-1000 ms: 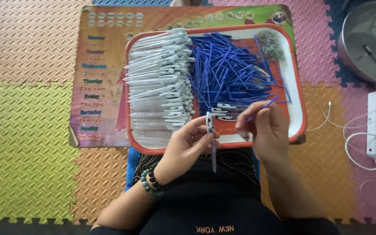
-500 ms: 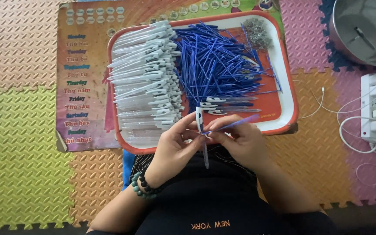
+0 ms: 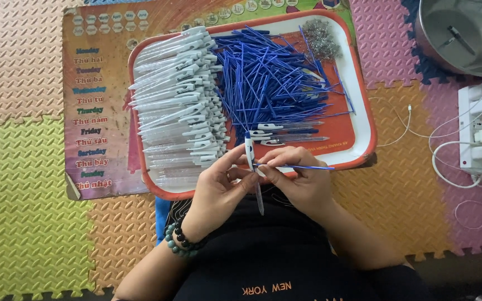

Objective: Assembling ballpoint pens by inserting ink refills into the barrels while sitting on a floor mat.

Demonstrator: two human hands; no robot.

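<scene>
My left hand [image 3: 218, 187] grips a clear pen barrel [image 3: 254, 173] with a blue-and-white clip, held upright over my lap. My right hand [image 3: 302, 181] pinches a thin blue ink refill [image 3: 308, 166] that lies sideways, its tip meeting the barrel. Just beyond the hands is an orange-rimmed tray [image 3: 364, 111]. It holds a stack of empty clear pen barrels [image 3: 177, 106] on the left, a heap of blue refills [image 3: 269, 83] in the middle, a small cluster of metal springs [image 3: 319, 39] at the far corner and three assembled pens [image 3: 285, 134] near the front.
The tray rests on a colourful printed mat [image 3: 93, 117] over foam puzzle floor tiles [image 3: 23, 184]. A metal pot [image 3: 464, 33] sits at the top right. A white power strip [image 3: 475, 128] with plugs and white cables lies on the right.
Both hands have stayed together in front of the tray. The refill has swung from a tilted line to nearly level against the barrel. The camera view has shifted slightly.
</scene>
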